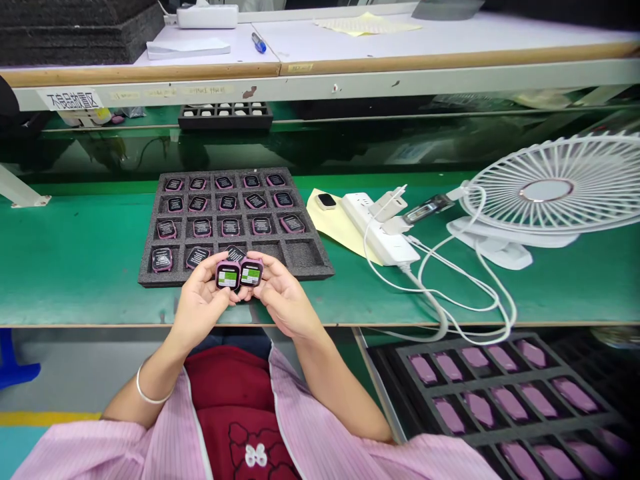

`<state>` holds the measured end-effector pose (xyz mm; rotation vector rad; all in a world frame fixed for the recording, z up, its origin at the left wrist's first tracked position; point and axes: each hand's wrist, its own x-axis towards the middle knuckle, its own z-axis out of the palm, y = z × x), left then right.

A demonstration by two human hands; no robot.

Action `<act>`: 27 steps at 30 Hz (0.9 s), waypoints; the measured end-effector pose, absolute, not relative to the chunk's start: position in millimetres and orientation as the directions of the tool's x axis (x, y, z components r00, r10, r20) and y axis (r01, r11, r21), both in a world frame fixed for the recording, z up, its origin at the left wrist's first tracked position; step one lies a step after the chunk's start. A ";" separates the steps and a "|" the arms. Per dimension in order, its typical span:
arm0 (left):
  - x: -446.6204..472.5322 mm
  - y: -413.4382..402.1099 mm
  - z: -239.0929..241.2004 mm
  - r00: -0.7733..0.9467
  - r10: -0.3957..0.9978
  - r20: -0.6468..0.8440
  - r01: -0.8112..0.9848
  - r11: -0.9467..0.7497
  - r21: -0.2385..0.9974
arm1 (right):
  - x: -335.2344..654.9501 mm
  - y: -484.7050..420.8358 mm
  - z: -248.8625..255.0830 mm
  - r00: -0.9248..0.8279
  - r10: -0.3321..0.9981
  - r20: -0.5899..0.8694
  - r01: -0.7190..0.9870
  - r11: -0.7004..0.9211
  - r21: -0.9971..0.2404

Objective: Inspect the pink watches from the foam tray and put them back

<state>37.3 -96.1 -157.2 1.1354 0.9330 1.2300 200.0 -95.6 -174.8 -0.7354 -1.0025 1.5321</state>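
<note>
Two smartwatch bodies with purple frames are held side by side over the near edge of a black foam tray (313, 263). My left hand (203, 297) is closed on the left smartwatch (228, 275), its thumb at the lower edge. Closed on the right smartwatch (251, 273), my right hand (285, 300) almost meets the left one. Both screens are lit with green and white panels. Behind them, another watch (235, 253) shows partly in the tray. Several more purple watches (231, 227) sit in the compartments, dark screens with white text facing up.
Right of the tray, a white power strip (365, 220) with plugs and looping cables lies on yellow paper (320, 230) beside a pale watch (326, 201). A white fan (545, 190) stands farther right. Below the bench, a foam tray (480, 437) holds purple pieces. A shelf (310, 67) crosses the back.
</note>
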 end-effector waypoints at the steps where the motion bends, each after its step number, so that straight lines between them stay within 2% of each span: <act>1: 37.0 -96.6 -157.7 0.129 0.991 0.047 -0.216 -0.018 0.976 | 199.9 -95.9 -176.1 -0.194 0.979 0.060 -0.450 -0.034 -0.893; 15: 30.8 -95.2 -155.0 0.098 0.993 0.072 -0.202 -0.051 0.978 | 202.1 -94.0 -177.3 -0.210 0.976 0.060 -0.401 -0.030 -0.916; 21: 31.2 -95.5 -154.6 0.094 0.992 0.083 -0.220 -0.060 0.974 | 202.5 -93.7 -174.6 -0.228 0.969 0.098 -0.452 -0.016 -0.892; 27: 30.4 -95.9 -154.2 0.101 0.991 0.085 -0.190 -0.064 0.980 | 204.7 -95.3 -169.6 -0.233 0.968 0.089 -0.434 -0.022 -0.900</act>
